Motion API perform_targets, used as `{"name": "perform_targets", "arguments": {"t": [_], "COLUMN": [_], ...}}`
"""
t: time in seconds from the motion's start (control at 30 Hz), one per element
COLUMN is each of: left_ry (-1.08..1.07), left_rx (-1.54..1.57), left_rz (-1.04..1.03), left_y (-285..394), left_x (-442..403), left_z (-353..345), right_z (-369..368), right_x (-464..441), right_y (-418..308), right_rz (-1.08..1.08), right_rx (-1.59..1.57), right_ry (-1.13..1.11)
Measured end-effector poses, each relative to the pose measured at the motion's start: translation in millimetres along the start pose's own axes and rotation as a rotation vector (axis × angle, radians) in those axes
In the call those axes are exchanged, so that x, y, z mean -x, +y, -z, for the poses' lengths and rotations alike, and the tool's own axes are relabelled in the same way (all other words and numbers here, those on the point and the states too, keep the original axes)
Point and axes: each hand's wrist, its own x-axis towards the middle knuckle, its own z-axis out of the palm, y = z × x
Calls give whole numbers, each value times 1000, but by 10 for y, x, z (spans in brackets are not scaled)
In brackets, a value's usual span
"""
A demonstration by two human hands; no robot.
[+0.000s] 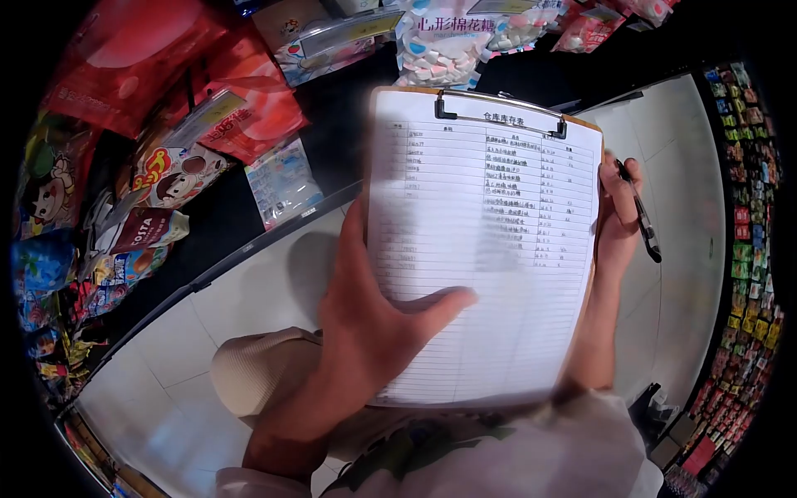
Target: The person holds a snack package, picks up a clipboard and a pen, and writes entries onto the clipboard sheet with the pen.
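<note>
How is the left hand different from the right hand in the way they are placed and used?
The left hand spreads its thumb across the paper, while the right hand stays by the edge. The right hand has a black pen in its fingers; the left hand shows no pen. The left hand looks larger in this view than the right hand. Both are bare and at opposite sides of the clipboard.

White paper (515,332) looks matt and smooth; the clip (502,113) is shiny metal.
</note>
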Motion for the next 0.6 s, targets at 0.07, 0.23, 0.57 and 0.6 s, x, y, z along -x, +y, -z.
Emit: {"name": "perform_targets", "arguments": {"t": [0.07, 0.23, 0.57, 0.6], "left_ry": [-14, -84, -404, -380], "left_rx": [11, 229, 861, 866], "left_rz": [-42, -30, 23, 25], "left_y": [-24, -14, -14, -46], "left_x": [-10, 1, 133, 137], "left_z": [7, 50, 111, 75], "right_z": [83, 78, 445, 484], "right_x": [-40, -51, -267, -287], "right_y": [33, -2, -52, -81], "right_rz": [-13, -189, -235, -208], "right_rx": [2, -48, -94, -67], "right_ry": [-39, -216, -243, -236]}}
